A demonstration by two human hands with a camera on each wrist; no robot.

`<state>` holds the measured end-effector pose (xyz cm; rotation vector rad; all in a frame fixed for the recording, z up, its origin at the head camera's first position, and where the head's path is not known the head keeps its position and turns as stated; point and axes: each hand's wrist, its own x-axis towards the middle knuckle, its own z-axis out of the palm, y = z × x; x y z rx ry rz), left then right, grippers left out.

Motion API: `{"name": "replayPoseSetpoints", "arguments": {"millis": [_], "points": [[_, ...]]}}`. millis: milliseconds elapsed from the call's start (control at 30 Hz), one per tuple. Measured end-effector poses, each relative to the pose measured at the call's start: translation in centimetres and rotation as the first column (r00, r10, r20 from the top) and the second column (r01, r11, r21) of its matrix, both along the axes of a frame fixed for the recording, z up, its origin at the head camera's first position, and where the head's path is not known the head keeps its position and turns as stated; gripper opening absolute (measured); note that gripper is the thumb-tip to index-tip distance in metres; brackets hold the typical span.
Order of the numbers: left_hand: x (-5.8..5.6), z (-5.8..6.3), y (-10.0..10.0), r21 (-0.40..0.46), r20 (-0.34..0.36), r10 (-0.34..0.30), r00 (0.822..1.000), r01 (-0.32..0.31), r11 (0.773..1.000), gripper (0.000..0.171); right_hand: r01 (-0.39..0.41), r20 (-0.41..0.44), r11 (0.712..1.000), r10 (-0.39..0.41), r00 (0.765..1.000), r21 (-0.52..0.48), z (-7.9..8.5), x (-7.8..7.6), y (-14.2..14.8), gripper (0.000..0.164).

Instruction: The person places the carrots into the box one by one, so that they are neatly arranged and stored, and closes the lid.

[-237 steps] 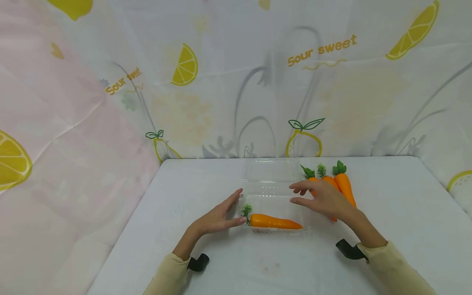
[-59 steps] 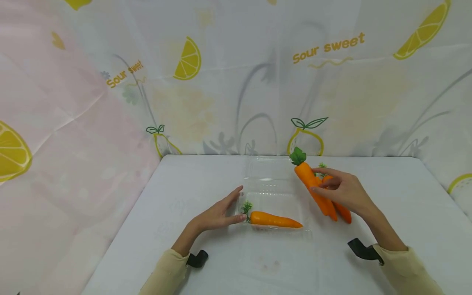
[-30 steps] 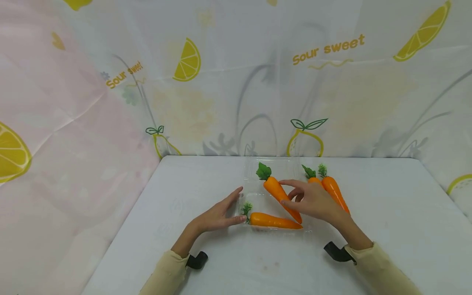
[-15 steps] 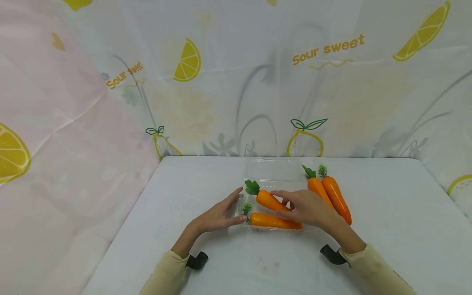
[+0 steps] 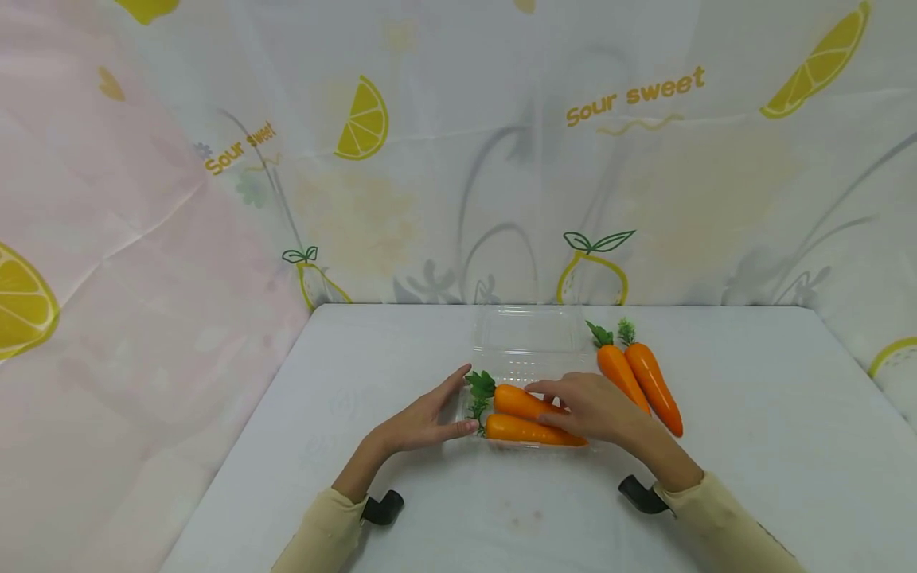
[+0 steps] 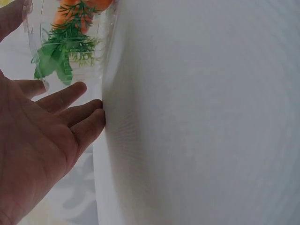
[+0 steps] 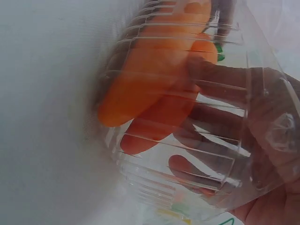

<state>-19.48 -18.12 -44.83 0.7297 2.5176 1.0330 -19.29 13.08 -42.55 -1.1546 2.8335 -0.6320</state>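
A clear plastic clamshell box [image 5: 516, 368] lies on the table with its lid [image 5: 530, 329] folded back. Inside, along the near side, rests an orange carrot [image 5: 533, 430] with feathery greens. Behind it lies a second carrot [image 5: 514, 402] with broad leaves, pinched between thumb and fingers of my right hand [image 5: 598, 407]. The right wrist view shows that hand [image 7: 274, 112] through the box wall. My left hand [image 5: 423, 422] is at the box's left end, thumb and index finger spread along it. In the left wrist view its fingers [image 6: 89, 126] extend below the leaves.
To the right of the box, two more carrots [image 5: 622, 376] lie side by side on the white table [image 5: 387, 342]. A lemon-print curtain [image 5: 444, 183] hangs behind and at the left.
My right hand has carried the broad-leaved carrot from the pile at the right, left and down into the box, turning it nearly parallel to the other carrot. My left hand has stayed put.
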Motion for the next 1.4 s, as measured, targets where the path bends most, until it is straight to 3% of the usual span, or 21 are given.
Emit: {"name": "replayPoseSetpoints", "arguments": {"millis": [300,633,900,1033,1200,1400], "points": [[0.0,-0.1,-0.1,0.015,-0.005,-0.009,1.000,0.009,1.000,0.092,-0.013,-0.033,1.000,0.014,0.999,0.015,-0.5,-0.3,-0.3,0.033],[-0.1,0.0,0.0,0.014,-0.002,-0.012,1.000,0.012,1.000,0.092,0.016,-0.013,1.000,-0.016,1.000,0.025,-0.4,-0.1,0.0,0.029],[0.0,0.0,0.0,0.017,-0.002,-0.011,1.000,0.011,1.000,0.091,0.092,0.009,0.993,-0.091,0.996,-0.068,0.5,0.0,1.4,0.033],[0.0,0.0,0.0,0.011,0.008,-0.002,1.000,0.002,1.000,0.091,0.097,-0.068,0.987,-0.106,0.992,-0.127,1.0,0.1,2.0,0.035],[0.1,0.0,0.0,0.005,0.016,0.004,1.000,-0.004,1.000,0.091,0.088,-0.214,0.975,-0.132,0.968,-0.203,0.7,-0.1,2.9,0.036],[0.0,-0.2,-0.2,0.004,0.011,0.002,1.000,-0.002,1.000,0.091,0.159,-0.253,0.961,-0.216,0.943,-0.225,0.7,0.2,4.0,0.040]]}}
